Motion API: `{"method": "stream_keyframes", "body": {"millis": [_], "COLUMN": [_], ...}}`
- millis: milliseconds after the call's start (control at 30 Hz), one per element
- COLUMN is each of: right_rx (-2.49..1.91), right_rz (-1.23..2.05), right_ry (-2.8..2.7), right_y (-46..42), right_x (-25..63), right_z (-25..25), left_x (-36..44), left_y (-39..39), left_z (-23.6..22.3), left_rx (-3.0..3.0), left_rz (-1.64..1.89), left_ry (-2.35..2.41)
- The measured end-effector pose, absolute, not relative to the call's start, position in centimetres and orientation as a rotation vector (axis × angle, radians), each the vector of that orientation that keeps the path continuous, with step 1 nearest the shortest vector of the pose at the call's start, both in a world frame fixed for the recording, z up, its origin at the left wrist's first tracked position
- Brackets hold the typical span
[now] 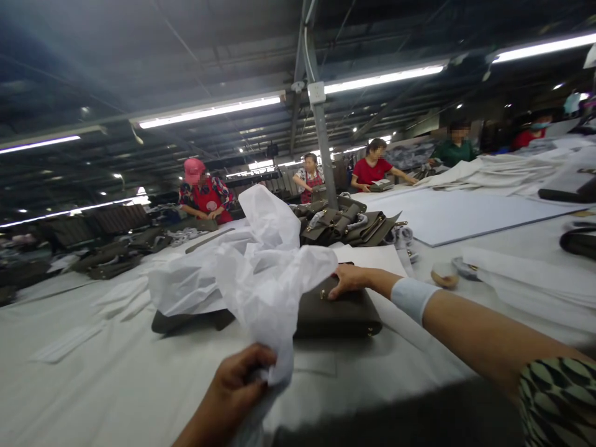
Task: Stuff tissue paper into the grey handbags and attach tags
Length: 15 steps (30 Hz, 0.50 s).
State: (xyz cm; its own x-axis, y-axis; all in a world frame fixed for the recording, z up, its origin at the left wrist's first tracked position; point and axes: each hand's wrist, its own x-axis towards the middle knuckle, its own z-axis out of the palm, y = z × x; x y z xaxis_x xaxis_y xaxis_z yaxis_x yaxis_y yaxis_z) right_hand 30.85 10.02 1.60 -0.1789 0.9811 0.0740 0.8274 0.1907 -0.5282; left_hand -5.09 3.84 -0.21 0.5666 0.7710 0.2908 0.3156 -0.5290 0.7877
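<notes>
White tissue paper [261, 279] billows up in crumpled folds in front of me. My left hand [244, 379] is closed on its lower end. To the right of the paper lies a dark olive handbag [339, 316], flat on the white-covered table [116, 366], with small gold-coloured fittings. My right hand [349, 280] grips the bag near its upper edge, thumb by the metal fitting; some of its fingertips are hidden. The paper covers the bag's left part. Another dark olive piece [190, 321] shows beneath the paper at the left.
Behind the bag stands a pile of olive bags [349, 223] around a metal post [321, 143]. A tape roll [444, 276] and white sheets [531, 273] lie at the right, a large white board [470, 214] farther back. Several co-workers [372, 167] stand across the table.
</notes>
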Motion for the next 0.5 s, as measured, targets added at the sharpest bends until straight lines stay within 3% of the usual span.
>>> {"method": "stream_keyframes", "body": {"millis": [200,367,500], "right_rx": [-1.719,-1.066,-0.924], "right_rz": [0.148,-0.507,-0.349], "right_ry": [-2.079,-2.16,-2.262], "right_y": [6.0,-0.1,-2.8], "right_x": [28.8,24.8,23.3], "right_z": [1.6,-1.3,-2.4], "left_x": [-5.3,-7.8,-8.0], "left_y": [19.1,24.6,23.3], "left_z": [0.2,1.3,4.4], "left_rx": [2.42,2.401,2.333], "left_rz": [0.73,0.771,0.857], "left_ry": [1.38,1.58,1.526]}}
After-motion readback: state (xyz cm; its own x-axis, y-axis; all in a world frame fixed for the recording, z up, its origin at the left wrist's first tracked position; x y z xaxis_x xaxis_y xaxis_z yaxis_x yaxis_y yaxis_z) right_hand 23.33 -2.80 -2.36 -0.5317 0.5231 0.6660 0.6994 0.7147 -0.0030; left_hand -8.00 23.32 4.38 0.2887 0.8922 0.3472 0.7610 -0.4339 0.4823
